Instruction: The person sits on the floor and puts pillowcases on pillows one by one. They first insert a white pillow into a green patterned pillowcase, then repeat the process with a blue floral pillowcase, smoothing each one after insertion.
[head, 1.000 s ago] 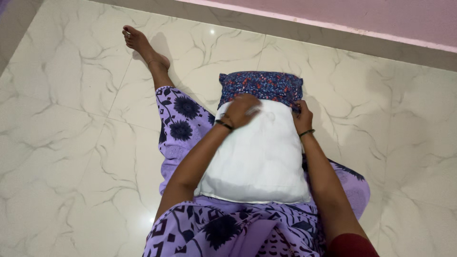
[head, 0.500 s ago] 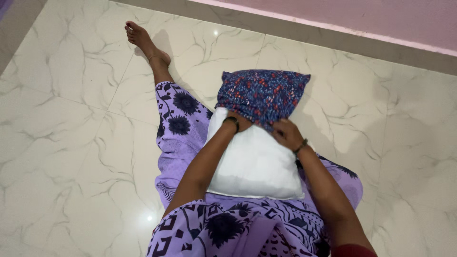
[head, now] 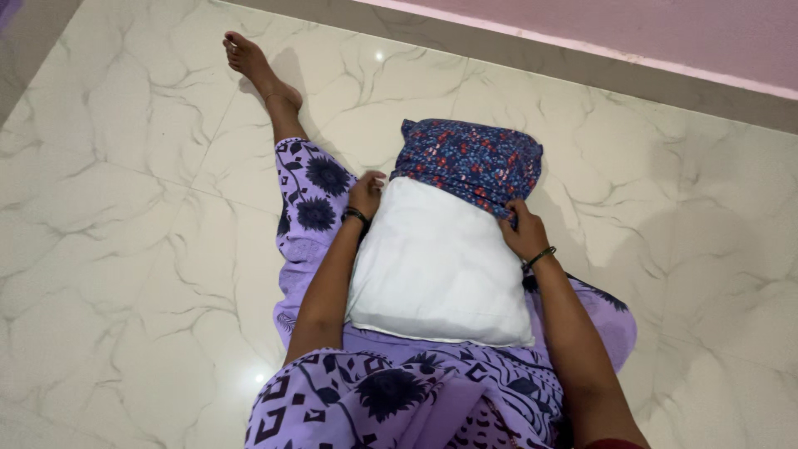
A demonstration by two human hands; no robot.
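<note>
A white pillow (head: pixel 436 266) lies on my lap, lengthwise away from me. A dark blue cover with a red floral print (head: pixel 470 158) is pulled over its far end. My left hand (head: pixel 366 193) grips the cover's open edge at the pillow's left side. My right hand (head: pixel 522 231) pinches the cover's edge at the pillow's right side. Both wrists carry thin dark bangles.
I sit on a glossy marble floor (head: pixel 133 216) in a purple flowered garment (head: pixel 391 399). My left leg stretches out with the bare foot (head: pixel 249 58) at the far left. A pink wall with a grey skirting (head: pixel 632 50) runs along the back.
Both hands moved apart from the pillow's middle to its two sides. The cover sits bunched on the far end and the pillow has shifted slightly.
</note>
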